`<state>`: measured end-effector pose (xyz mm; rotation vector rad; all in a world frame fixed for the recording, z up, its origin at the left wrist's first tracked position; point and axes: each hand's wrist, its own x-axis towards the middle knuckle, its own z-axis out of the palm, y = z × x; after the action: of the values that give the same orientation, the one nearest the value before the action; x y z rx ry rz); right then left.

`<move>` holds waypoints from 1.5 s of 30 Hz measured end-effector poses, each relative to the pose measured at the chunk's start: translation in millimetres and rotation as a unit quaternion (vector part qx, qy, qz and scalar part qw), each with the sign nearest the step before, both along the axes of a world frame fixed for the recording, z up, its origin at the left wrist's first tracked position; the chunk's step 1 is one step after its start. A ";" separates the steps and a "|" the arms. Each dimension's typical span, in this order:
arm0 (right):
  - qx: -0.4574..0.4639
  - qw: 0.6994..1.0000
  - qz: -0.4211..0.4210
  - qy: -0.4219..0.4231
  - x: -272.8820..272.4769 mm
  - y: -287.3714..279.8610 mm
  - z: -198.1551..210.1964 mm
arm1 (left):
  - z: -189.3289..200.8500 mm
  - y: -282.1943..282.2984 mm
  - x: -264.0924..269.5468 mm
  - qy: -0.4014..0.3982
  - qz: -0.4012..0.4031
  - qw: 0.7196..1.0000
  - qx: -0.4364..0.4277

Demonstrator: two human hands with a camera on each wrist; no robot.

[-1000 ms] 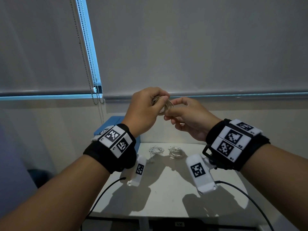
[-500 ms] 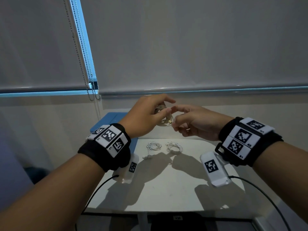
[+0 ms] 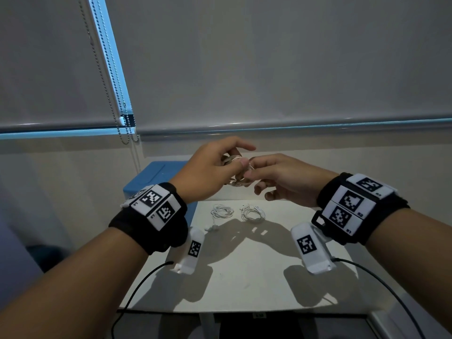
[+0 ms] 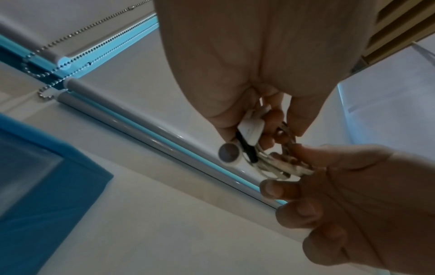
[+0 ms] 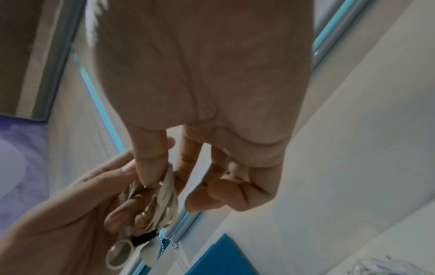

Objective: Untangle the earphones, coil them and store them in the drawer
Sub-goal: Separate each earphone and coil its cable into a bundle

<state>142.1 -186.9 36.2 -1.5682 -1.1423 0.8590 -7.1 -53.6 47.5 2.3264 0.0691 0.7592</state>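
Observation:
A coil of white earphone cable (image 3: 235, 167) (image 4: 277, 163) (image 5: 164, 195) hangs in the air above the table's far end. My left hand (image 3: 215, 167) (image 4: 259, 119) grips the coil, its fingers curled through the loops. My right hand (image 3: 266, 174) (image 5: 150, 178) pinches the cable at the coil's right side between thumb and forefinger. An earbud (image 4: 229, 154) (image 5: 118, 255) sticks out under the left hand. Two more coiled white earphones (image 3: 222, 211) (image 3: 252, 213) lie on the white table (image 3: 244, 277). A blue drawer box (image 3: 156, 177) (image 4: 42, 186) stands at the far left.
A roller blind (image 3: 244, 69) covers the window behind the table, with bead chains (image 3: 122, 113) hanging at the left. Black cables (image 3: 137, 289) (image 3: 381, 285) run from my wrist cameras over the table's near edge.
Both hands have come down a little with the coil. The right hand keeps working the cable against the coil in the left hand.

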 end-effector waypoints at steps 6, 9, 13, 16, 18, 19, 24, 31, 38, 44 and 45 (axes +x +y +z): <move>0.019 0.992 0.054 0.111 12.8 -5.5 -3.5 | 0.1 1.8 0.2 0.004 -0.029 0.994 -0.103; -0.016 0.996 0.072 0.043 20.8 -9.8 -4.9 | -6.2 8.9 3.7 0.030 -0.012 0.995 -0.092; -0.076 0.987 0.071 -0.124 30.5 -13.4 -14.3 | -28.5 17.8 8.6 0.108 0.024 0.991 0.071; -0.092 0.958 0.061 -0.263 31.7 -7.2 -28.3 | -49.6 17.0 16.1 0.156 0.065 0.969 0.179; -0.101 0.932 0.050 -0.344 31.7 -0.2 -39.8 | -60.8 15.6 20.7 0.181 0.075 0.960 0.201; -0.103 0.918 0.045 -0.381 32.3 3.4 -45.6 | -65.5 15.3 22.6 0.193 0.077 0.956 0.209; -0.104 0.834 0.070 -0.537 30.4 13.1 -68.5 | -85.3 12.8 26.8 0.257 0.056 0.936 0.235; -0.174 0.753 0.160 -0.615 13.1 13.9 -85.8 | -107.6 10.2 28.4 0.329 -0.034 0.908 0.259; -0.222 0.743 0.175 -0.607 10.6 12.6 -84.6 | -112.3 10.9 26.7 0.319 -0.071 0.917 0.231; -0.234 0.810 0.149 -0.516 18.2 1.4 -73.7 | -103.3 18.7 22.4 0.278 -0.039 0.949 0.145; -0.229 0.829 0.131 -0.493 18.8 0.4 -72.8 | -101.6 19.7 21.6 0.266 -0.023 0.953 0.142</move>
<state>160.9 -186.5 -36.7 -2.4178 -2.0171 0.4670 14.6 -33.9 -54.1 2.7396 0.1498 0.1025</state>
